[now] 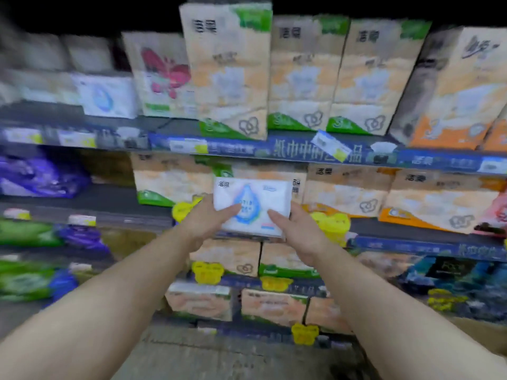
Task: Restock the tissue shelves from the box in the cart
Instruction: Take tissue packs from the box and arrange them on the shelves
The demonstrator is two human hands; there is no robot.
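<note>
Two bare forearms reach in from 7 and 5 o'clock. The left hand (pixel 204 222) and right hand (pixel 297 233) each hold a grip pinching the white tissue pack (pixel 253 205), held at centre before the blurred tissue shelves (pixel 301 153), with a matching pack (pixel 105 96) at 10 o'clock.

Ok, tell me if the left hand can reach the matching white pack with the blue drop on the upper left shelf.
Probably not right now: the left hand holds the white tissue pack together with the right hand. The path to the shelved pack looks open, so freeing the left hand first should do.
</note>
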